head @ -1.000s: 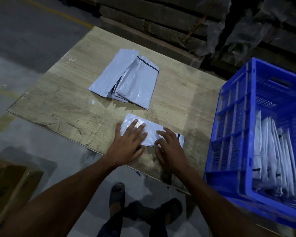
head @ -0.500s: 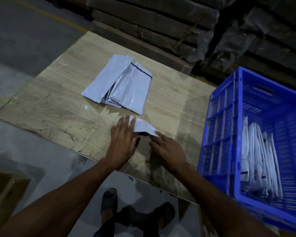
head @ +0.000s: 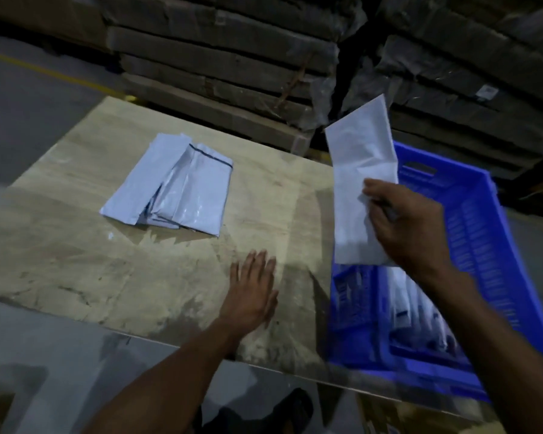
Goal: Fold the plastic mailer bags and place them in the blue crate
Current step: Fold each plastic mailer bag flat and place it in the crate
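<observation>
Right grip lifts folded mailer above wooden table.

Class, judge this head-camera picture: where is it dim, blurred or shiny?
Head view: dim overall, the stacked boards darkest; the right hand and its folded bag are motion-blurred; faint sheen on the bag pile; wide-angle bending at the table edge.
</observation>
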Motion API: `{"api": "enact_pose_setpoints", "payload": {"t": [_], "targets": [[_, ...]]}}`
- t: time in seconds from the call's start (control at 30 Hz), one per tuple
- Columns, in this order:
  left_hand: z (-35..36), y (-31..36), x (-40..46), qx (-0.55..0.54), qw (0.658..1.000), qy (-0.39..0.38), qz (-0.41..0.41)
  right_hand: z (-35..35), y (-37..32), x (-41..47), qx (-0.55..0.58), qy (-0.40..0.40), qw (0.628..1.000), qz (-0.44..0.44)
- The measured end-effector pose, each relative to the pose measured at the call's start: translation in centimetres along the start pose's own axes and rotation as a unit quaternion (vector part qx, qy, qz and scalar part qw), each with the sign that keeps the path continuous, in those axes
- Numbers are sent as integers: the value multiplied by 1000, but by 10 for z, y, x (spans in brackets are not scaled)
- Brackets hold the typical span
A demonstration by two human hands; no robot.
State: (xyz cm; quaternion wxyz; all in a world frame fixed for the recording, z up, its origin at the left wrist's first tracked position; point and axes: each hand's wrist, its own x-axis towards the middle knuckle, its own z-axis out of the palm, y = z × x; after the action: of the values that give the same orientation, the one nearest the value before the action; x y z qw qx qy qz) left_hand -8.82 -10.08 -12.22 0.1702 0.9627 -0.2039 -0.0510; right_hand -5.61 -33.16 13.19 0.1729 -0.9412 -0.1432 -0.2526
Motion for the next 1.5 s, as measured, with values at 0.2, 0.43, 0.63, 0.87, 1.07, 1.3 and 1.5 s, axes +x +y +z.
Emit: {"api": "enact_pose_setpoints", "payload": {"t": [0.2,0.43,0.63,0.87,1.07,1.3,1.5], "targets": [[21,42,20,33,997,-51,43,-56,80,-34,-1,47,997,53],[34,72,46,34,996,-34,74,-81,158,-104,-83,22,991,102],[47,95,59,29,997,-23,65,-98,193,-135,-168,-42,976,130],[51,95,55,48,996,11,73,-77,211,-152,-269,-234,912,202],[51,93,55,51,996,8,71,-46,205,-167,-221,-321,888,245],[50,93,56,55,996,-3,67,-28,204,-180,-203,-302,901,236],[51,92,56,35,997,9,73,-33,194,-165,-234,-284,897,243]]}}
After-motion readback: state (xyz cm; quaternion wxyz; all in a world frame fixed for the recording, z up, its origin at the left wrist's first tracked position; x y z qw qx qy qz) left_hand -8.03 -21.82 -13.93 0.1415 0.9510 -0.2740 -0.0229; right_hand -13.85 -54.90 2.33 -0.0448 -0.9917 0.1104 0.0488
